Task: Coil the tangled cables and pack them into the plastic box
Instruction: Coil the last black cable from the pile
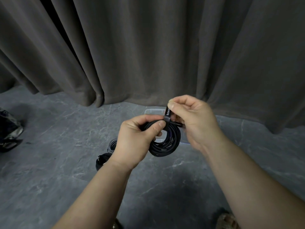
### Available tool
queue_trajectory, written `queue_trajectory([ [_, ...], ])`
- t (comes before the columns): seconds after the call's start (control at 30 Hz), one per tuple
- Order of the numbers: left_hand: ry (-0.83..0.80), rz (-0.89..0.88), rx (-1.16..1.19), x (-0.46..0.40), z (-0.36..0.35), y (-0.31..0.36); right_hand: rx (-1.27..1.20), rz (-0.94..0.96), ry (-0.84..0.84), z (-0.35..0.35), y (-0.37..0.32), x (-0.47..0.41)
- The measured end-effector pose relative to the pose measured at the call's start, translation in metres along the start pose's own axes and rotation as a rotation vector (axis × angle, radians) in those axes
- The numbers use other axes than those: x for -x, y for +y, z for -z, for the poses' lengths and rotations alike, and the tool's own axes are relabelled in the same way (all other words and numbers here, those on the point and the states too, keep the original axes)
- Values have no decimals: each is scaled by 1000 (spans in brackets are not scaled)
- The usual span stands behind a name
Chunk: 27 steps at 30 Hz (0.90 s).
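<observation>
Grey curtain far; stone floor near. Plastic box on the floor behind the hands. Left hand grips the coiled black cable; right hand pinches its strap upward.

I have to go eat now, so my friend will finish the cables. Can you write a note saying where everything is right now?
Left hand grips the coiled black cable, held above the floor.
Right hand pinches the strap at the coil's top.
The plastic box sits on the floor behind the hands, mostly hidden.
Two more cables lie on the floor to the left.
Done: this cable is coiled.
Left: fasten the strap, pack everything into the box.
</observation>
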<state>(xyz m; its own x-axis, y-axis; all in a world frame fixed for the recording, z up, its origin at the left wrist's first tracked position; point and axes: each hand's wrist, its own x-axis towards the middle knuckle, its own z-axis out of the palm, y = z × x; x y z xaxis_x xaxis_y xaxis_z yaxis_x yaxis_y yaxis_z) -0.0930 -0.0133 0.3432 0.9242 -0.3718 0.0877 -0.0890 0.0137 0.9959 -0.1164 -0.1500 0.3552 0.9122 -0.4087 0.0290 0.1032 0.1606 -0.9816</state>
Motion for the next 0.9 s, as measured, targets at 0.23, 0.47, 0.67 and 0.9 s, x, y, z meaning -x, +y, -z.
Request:
queue_trajectory([
  [0.23,54,9,35,-1,-2,0,1,-178,-270,16,-6,2],
  [0.47,60,4,19,-2,-1,-1,50,-225,-284,17,-6,3],
  [0.67,49,18,3,-2,-2,-3,10,-212,-232,15,-6,0],
  [0.9,83,-6,21,-1,-3,-3,254,34,-198,12,-4,2],
])
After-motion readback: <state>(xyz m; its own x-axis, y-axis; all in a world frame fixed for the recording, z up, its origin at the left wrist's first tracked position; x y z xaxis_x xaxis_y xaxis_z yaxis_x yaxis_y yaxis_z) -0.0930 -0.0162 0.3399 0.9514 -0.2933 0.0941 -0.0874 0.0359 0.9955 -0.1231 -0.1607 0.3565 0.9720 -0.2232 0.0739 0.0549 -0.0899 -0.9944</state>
